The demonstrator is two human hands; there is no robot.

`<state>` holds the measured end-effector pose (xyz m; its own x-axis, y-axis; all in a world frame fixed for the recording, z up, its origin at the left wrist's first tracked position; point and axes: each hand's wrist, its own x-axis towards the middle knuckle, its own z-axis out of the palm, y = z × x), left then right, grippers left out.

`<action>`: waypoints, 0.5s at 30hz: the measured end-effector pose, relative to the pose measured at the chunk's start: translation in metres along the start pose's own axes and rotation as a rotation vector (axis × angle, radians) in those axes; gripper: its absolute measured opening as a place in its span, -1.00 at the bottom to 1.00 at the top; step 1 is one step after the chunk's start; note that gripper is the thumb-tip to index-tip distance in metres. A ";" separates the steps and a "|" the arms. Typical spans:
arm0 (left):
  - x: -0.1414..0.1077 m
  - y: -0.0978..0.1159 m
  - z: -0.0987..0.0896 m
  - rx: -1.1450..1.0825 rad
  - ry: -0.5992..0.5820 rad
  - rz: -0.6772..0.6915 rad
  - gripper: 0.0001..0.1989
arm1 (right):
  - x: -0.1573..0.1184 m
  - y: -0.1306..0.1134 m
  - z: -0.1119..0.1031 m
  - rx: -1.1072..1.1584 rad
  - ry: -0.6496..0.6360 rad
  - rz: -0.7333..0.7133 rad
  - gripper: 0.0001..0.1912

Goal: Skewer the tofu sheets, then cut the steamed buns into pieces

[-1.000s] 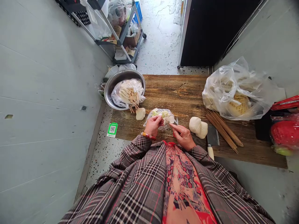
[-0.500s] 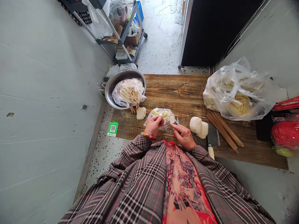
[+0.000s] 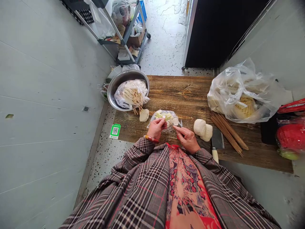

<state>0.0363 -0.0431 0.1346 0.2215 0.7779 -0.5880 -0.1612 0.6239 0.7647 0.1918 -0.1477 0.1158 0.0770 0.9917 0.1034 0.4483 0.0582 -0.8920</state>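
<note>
Over the near edge of a clear plastic bag (image 3: 170, 117) with pale green and white pieces, my left hand (image 3: 156, 128) is pinched closed on something too small to make out. My right hand (image 3: 188, 138) is also closed, its fingertips on something thin by the bag's right side; a small metal tip shows just beyond them. Two round white pieces (image 3: 200, 127) lie right of my right hand. A flat white piece (image 3: 144, 115) on a skewer lies left of the bag, beside skewers (image 3: 137, 100) that stick out of a bagged pile in the metal bowl.
The metal bowl (image 3: 110, 92) stands at the table's back left. A cleaver (image 3: 217, 138) and loose skewers (image 3: 227, 132) lie right on the wooden table (image 3: 176, 86), below a large plastic bag (image 3: 245, 92). A green code card (image 3: 115, 131) is at the left edge.
</note>
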 end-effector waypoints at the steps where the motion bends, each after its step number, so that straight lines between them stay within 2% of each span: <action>1: -0.001 0.000 0.000 0.002 0.003 0.006 -0.55 | 0.000 0.001 0.000 -0.004 0.000 0.001 -0.62; 8: -0.001 -0.003 -0.002 0.041 0.033 0.056 -0.57 | -0.001 0.001 0.003 -0.047 -0.007 0.008 -0.63; 15: -0.002 -0.004 -0.008 0.057 -0.029 0.048 -0.57 | 0.002 0.001 0.005 -0.054 -0.020 -0.021 -0.63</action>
<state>0.0291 -0.0467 0.1308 0.2428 0.8039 -0.5429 -0.1173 0.5799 0.8062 0.1880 -0.1454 0.1128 0.0490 0.9925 0.1124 0.4968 0.0734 -0.8647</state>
